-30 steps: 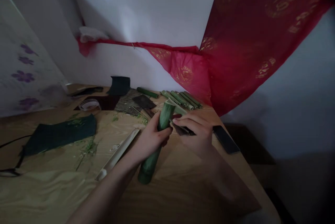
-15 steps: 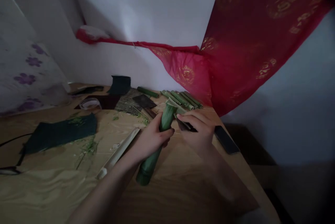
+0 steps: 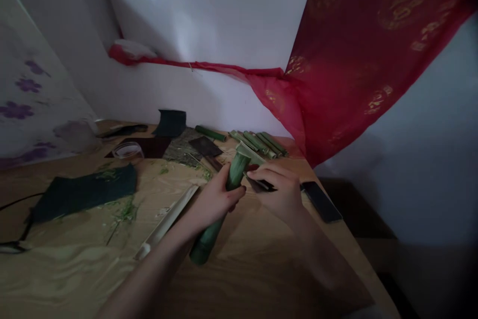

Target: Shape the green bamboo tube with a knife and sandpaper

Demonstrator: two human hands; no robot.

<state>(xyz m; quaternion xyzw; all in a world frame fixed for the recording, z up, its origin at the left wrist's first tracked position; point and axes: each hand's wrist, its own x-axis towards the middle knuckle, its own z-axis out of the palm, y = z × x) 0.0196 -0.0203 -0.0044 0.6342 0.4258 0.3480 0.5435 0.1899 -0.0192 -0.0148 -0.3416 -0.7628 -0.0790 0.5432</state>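
My left hand [image 3: 213,199] is wrapped round a thick green bamboo tube [image 3: 209,237], held at a slant with its pale upper end tilted away from me. Between the thumb and fingers of my right hand [image 3: 278,187] is a folded dark piece of sandpaper [image 3: 260,183]. It is close beside the tube's upper part, on the right; whether it touches the bamboo I cannot tell. Part of the tube is hidden by my left fingers. Behind the tube's end lie several thin green bamboo pieces [image 3: 261,144] side by side.
A split bamboo strip [image 3: 168,222] lies left of my left forearm. Dark green sheets [image 3: 89,192], green shavings [image 3: 127,211] and a roll of tape [image 3: 128,150] are on the wooden table [image 3: 231,289]. A phone [image 3: 321,202] rests near the right edge; red cloth [image 3: 336,85] hangs behind.
My right hand has shifted slightly left and down with the sandpaper. The tube has dropped a little, its lower end moving left, still in my left hand. The red cloth's lower fold has moved.
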